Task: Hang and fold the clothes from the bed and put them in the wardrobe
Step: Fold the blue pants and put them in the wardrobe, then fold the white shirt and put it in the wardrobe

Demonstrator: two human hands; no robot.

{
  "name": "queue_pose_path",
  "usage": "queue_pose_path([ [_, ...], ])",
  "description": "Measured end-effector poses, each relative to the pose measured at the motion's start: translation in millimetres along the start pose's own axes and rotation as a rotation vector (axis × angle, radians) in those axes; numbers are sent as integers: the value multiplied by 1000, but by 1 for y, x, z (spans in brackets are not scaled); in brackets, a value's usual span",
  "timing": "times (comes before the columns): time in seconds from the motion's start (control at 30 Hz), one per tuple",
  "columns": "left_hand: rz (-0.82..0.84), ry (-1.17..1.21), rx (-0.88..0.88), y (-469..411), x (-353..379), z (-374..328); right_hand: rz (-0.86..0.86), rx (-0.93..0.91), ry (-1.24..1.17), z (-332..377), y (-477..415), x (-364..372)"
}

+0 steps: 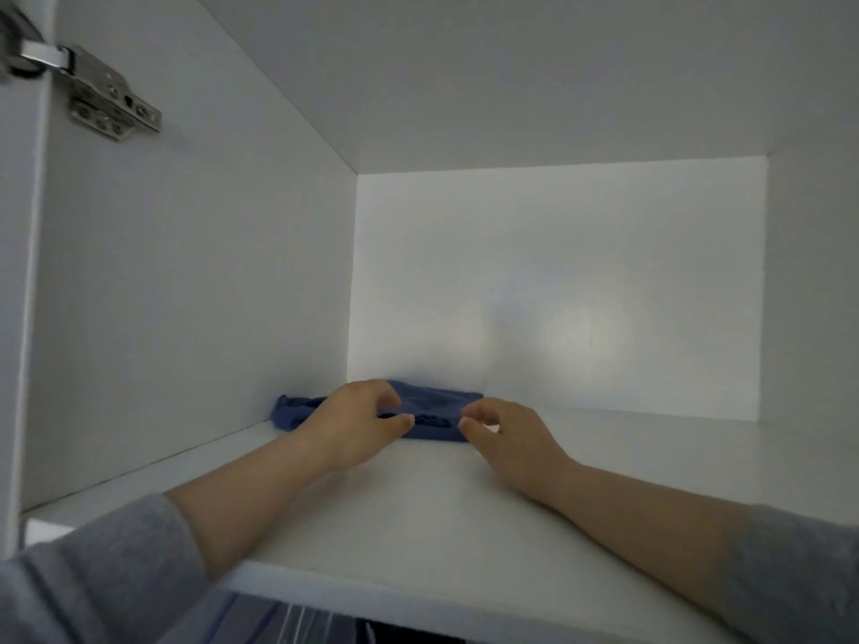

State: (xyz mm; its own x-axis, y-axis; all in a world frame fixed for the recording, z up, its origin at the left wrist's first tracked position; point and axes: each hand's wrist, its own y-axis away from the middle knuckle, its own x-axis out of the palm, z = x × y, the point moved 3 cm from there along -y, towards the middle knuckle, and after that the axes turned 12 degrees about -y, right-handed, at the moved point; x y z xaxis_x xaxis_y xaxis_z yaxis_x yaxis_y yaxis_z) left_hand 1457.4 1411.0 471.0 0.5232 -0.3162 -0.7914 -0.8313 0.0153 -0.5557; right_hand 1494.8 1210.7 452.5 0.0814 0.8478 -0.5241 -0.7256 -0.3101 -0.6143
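Observation:
A folded blue garment [432, 406] lies flat at the back left of the white wardrobe shelf [418, 513], close to the rear wall. My left hand [353, 425] reaches over the garment's left half, its fingers loosely curled above the fabric and the thumb at the front edge. My right hand [506, 439] sits at the garment's right front corner with its fingers loosely curled, the tips just touching the cloth. Neither hand plainly pinches the fabric. Both forearms stretch across the shelf in grey sleeves.
The compartment has white side walls, a white rear wall [558, 290] and a white ceiling. A metal door hinge [102, 95] is fixed to the upper left wall. Striped fabric [288, 620] shows below the shelf's front edge. To the right of the garment the shelf is bare.

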Motion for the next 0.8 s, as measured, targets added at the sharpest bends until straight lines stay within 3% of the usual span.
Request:
queue_pose_path([
  [0.17, 48, 135, 52, 27, -5, -16, -106, 47, 20, 36, 54, -25],
  [0.33, 59, 315, 104, 64, -13, -48, -323, 108, -94, 77, 112, -56],
  [0.53, 43, 724, 170, 113, -20, -122, -645, 163, -255, 115, 210, -101],
  [0.7, 161, 1120, 293, 179, -26, -199, -858, 188, -375, 150, 308, -141],
  [0.8, 232, 1316, 329, 232, -26, -245, -936, 147, -314, 176, 367, -156],
])
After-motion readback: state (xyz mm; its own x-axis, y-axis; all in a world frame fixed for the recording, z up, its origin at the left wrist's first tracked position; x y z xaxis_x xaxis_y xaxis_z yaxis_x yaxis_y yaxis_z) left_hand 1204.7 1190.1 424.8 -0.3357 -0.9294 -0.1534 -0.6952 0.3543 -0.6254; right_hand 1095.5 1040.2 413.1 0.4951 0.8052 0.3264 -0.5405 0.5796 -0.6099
